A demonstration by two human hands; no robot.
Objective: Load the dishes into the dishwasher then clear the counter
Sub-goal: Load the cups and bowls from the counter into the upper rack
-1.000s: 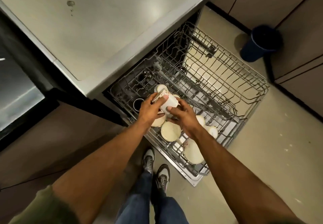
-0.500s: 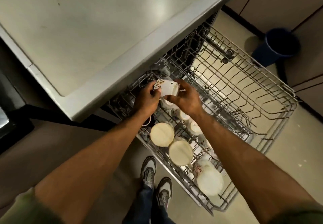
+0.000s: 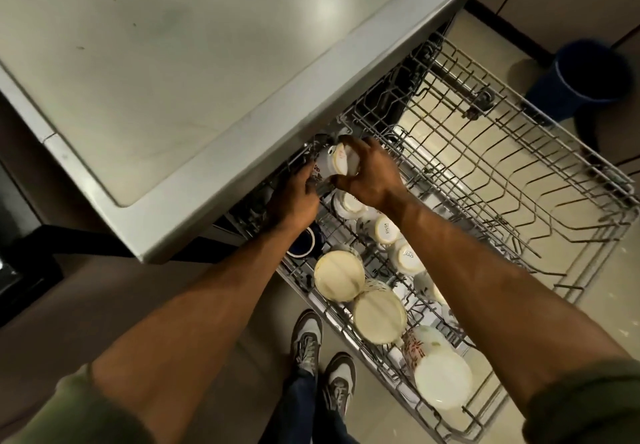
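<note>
Both hands grasp cup (image 3: 333, 165): right hand (image 3: 370, 173) wraps base, left hand (image 3: 294, 198) steadies side. Cup upside down at rack (image 3: 519, 180) 10 o'clock corner, under counter (image 3: 166, 73) edge. Risk: cup knocks counter lip or neighbouring cups (image 3: 384, 230), chipping.

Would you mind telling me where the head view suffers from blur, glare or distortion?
Head view: motion blur smears the left hand and the cup that both hands hold; the right hand is sharper. Soft ceiling-light glare sits on the steel counter. Wide-angle distortion bows the rack and counter edge.
</note>
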